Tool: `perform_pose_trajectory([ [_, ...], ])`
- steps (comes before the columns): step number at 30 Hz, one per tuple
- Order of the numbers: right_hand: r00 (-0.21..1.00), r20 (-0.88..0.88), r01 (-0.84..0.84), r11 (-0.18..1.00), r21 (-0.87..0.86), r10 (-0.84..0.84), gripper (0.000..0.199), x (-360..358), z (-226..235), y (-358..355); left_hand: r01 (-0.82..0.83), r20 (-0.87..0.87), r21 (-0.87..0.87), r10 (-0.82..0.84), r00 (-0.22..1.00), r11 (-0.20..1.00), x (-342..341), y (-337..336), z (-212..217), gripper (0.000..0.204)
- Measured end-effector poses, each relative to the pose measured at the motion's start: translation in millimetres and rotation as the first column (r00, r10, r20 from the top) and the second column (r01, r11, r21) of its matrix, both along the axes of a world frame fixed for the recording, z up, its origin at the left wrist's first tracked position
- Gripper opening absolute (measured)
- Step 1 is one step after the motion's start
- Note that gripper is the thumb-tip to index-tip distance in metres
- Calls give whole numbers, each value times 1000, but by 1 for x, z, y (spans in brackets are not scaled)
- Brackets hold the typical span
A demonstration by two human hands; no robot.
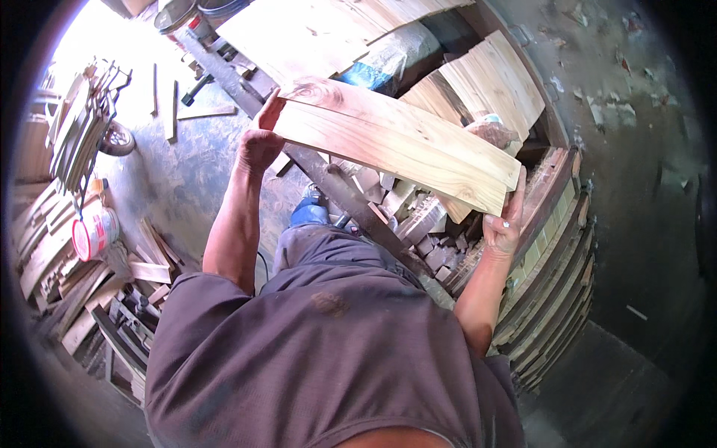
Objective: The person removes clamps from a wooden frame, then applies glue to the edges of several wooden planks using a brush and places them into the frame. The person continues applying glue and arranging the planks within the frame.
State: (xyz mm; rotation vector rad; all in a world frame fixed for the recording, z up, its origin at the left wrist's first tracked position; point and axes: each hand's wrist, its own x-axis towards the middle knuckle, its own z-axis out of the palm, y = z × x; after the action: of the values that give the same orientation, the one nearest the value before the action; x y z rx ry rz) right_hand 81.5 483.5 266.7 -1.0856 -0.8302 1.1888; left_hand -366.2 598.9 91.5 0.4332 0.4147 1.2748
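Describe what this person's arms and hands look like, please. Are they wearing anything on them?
The left hand and right hand are bare, with no gloves. The forearms are uncovered too, below the loose, short sleeves of a dark greyish-purple shirt. A small pale spot shows on the right hand, too small to identify.

Stacked boards (494, 81), heaped wood offcuts (442, 256) and a dusty floor (196, 168) show a woodworking workshop.

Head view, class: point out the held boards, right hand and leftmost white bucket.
Held boards (388, 155), head view: nearer board's broad face.
Right hand (503, 230), head view: middle of hand.
White bucket (104, 224), head view: side wall.
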Motion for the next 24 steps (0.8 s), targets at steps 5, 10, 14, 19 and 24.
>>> perform_pose_trajectory([
  [5, 978, -140, 138, 984, -112, -153, 117, 39, -54, -45, 172, -211, -20, -172, 962, 985, 27, 27, 12, 107],
  [10, 887, -259, 290, 898, -332, -382, 92, 69, -135, -117, 414, -483, -87, -402, 778, 906, 64, 39, 10, 67],
  [14, 825, -272, 256, 757, -601, -495, 67, 82, -178, -163, 597, -534, -281, -639, 554, 751, 103, 44, 0, 46],
  [19, 904, -239, -74, 420, -904, -355, 93, 116, -232, -172, 614, -898, -421, -212, -385, 668, 174, 77, -50, 43],
  [24, 978, -20, 24, 207, -978, -209, 120, 126, -240, -152, 475, -741, -572, -175, -648, 669, 216, 91, -47, 57],
])
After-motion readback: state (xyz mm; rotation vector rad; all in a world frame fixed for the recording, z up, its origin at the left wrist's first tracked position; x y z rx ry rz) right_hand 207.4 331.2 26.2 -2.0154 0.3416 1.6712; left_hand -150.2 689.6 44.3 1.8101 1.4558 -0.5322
